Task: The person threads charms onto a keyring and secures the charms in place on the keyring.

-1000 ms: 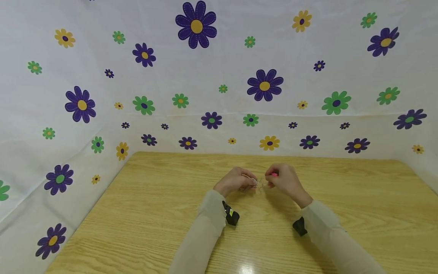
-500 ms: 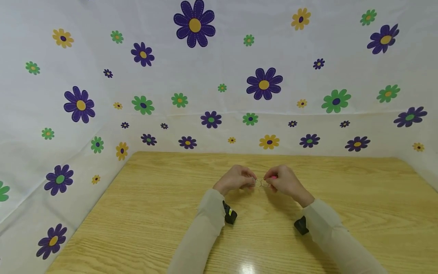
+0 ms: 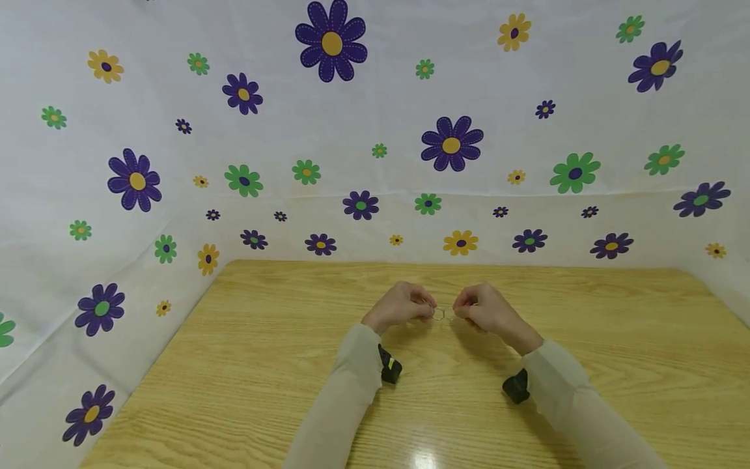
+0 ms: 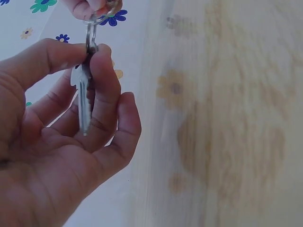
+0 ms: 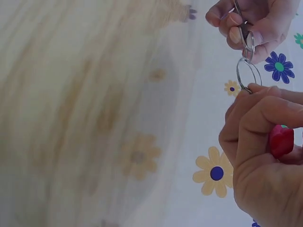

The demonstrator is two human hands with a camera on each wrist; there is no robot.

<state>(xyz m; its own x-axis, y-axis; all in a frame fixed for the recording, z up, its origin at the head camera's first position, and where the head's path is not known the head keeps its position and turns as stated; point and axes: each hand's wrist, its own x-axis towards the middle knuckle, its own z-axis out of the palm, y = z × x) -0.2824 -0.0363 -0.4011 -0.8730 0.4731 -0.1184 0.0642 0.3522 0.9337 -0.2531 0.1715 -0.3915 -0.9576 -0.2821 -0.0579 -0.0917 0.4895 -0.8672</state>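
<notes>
In the left wrist view my left hand [image 3: 403,306] pinches a silver key [image 4: 84,101] between thumb and forefinger, near its head. The blade points down toward the palm. A small metal ring [image 5: 252,45] is on the key's head. Linked with it is a larger split key ring [image 5: 238,74], which my right hand [image 3: 489,309] pinches between thumb and forefinger. Under the curled fingers of that hand a red object [image 5: 281,142] shows in the right wrist view; its shape is mostly hidden. Both hands are held close together above the table.
A wood-grain table [image 3: 263,365] lies below the hands. Behind it and at the sides hangs a white cloth [image 3: 387,117] printed with purple, green and yellow flowers. Each sleeved wrist bears a black camera, such as the left camera [image 3: 390,368].
My hands have drawn slightly apart, with the rings now stretched between them. The pink-red object seen by my right fingers earlier is hidden in the head view now.
</notes>
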